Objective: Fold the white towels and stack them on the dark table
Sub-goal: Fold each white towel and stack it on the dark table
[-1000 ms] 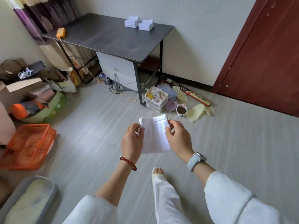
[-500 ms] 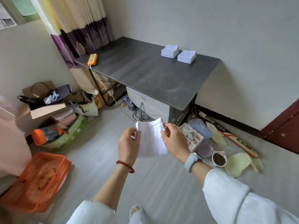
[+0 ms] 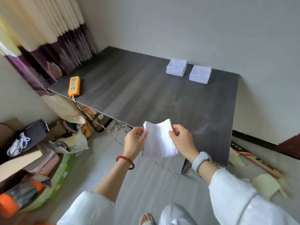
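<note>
Both hands hold a folded white towel (image 3: 158,140) up in the air between them: the left hand (image 3: 135,141) pinches its left edge with thumb and curled fingers, the right hand (image 3: 182,141) grips its right edge the same way. A red bead bracelet (image 3: 125,161) sits on the left wrist and a pale watch (image 3: 200,160) on the right. The towel hangs just over the near edge of the dark desk (image 3: 162,98), its top edge sagging a little between the hands. Below the hands a yellow-and-black cord (image 3: 164,167) trails across the grey floor. Left of the hands, an orange power strip (image 3: 74,86) lies on the desk near its left edge. Far beyond the hands, by the wall, two stacks of folded white towels rest on the desk side by side, the left stack (image 3: 176,67) just apart from the right stack (image 3: 200,74)
</note>
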### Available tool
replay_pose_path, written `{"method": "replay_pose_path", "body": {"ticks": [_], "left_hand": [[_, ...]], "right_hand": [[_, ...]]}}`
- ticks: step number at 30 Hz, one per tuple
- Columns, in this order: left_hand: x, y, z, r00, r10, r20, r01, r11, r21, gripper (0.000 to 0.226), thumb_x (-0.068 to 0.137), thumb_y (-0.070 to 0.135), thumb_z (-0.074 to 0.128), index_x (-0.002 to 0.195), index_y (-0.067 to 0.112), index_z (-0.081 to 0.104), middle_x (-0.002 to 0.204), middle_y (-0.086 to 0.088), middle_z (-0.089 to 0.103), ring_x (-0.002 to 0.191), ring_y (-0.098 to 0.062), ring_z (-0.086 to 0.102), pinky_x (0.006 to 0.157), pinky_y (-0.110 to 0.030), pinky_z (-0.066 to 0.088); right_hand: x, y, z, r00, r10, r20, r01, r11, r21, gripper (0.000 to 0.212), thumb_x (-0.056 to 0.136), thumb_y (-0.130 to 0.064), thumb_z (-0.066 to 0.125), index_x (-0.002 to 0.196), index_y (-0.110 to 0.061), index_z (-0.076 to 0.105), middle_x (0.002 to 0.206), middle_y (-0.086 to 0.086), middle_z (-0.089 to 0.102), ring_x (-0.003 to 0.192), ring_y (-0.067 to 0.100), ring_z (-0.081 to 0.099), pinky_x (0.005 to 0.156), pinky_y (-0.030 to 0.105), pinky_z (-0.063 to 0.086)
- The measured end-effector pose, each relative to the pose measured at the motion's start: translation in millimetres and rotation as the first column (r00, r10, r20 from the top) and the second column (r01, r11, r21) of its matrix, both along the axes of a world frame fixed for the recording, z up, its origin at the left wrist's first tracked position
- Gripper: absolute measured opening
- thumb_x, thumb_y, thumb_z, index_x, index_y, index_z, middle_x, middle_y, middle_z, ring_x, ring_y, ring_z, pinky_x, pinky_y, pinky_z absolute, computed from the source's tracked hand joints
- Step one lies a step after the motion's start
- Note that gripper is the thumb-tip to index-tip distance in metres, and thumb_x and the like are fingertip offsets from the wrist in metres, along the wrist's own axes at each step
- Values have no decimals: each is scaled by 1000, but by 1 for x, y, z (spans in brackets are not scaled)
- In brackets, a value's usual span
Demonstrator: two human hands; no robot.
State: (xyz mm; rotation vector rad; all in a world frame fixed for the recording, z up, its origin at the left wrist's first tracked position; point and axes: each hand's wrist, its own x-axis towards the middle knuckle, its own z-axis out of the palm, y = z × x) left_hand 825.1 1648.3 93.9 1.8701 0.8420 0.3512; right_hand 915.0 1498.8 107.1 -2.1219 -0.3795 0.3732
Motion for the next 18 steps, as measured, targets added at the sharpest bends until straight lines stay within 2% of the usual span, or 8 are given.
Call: {"method": "replay_pose_path", "body": {"ticks": [4,8,14,16,18], "left_hand": [[99,27,-4,991,-131,-9,131,989,-64,5,85,25,61,84,20,63,81,4,66,77,-20,62,75,-39,55],[208,38,-8,969,-247,9,247,965,-90,4,85,25,60,84,22,63,85,4,67,83,-19,64,80,-46,54],[400,57,-11,937,-349,15,349,936,-45,8,87,28,59,90,22,61,89,3,66,83,-20,64,80,-45,54],[459,58,-16,929,-371,13,371,927,-48,8,88,28,58,92,22,59,88,4,65,83,-21,63,80,-41,54],[510,58,-22,926,-377,23,378,925,-41,9,89,28,57,94,21,58,87,7,61,81,-17,59,75,-29,51]], "right_hand": [[75,15,2,989,-145,-24,146,989,29,18,89,-19,53,105,-16,60,96,-6,61,92,16,57,82,32,46],[168,22,-5,963,-270,-25,271,961,54,19,91,-19,52,108,-15,59,95,-8,59,92,16,57,82,30,47],[342,36,-15,924,-383,15,380,920,100,24,94,-20,50,116,-12,56,106,-1,60,94,15,55,82,25,44],[396,39,-20,906,-422,24,418,903,97,26,94,-21,49,118,-11,56,110,1,60,96,17,56,85,28,47],[444,41,-30,892,-451,41,447,891,81,27,94,-20,48,118,-11,55,113,2,60,96,18,56,84,30,48]]}}
